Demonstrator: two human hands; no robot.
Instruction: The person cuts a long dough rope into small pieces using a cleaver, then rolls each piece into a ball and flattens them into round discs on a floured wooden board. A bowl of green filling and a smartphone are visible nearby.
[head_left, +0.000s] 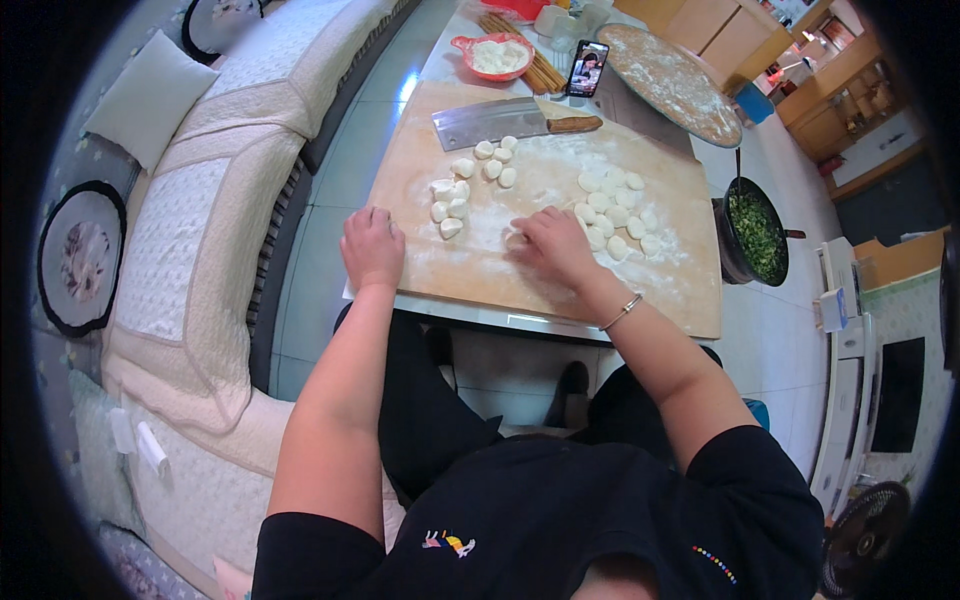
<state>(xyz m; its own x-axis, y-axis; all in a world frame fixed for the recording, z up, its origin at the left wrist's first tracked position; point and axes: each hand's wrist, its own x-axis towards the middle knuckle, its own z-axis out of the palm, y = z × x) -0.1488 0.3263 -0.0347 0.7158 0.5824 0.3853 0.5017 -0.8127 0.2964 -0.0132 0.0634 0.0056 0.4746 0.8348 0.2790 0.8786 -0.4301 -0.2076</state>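
On the floured wooden board (465, 262), my right hand (553, 238) is lowered over a small piece of dough (516, 240), mostly hidden under the fingers. Whether the fingers grip it or only press on it is unclear. My left hand (373, 246) rests at the board's left edge with its fingers curled; its palm side is hidden. Between and beyond my hands lie several uncut-looking lumps of dough (451, 228) in loose clusters. Flattened dough rounds (617, 215) lie grouped to the right of my right hand. A cleaver (491, 124) with a wooden handle lies across the board's far side.
Behind the board are a red bowl of flour (500, 58), wooden sticks (531, 56) and a propped phone (587, 69). A floured round tray (671, 82) leans out at the back right. A pan of chopped greens (756, 236) stands right of the board; a sofa (187, 247) is left.
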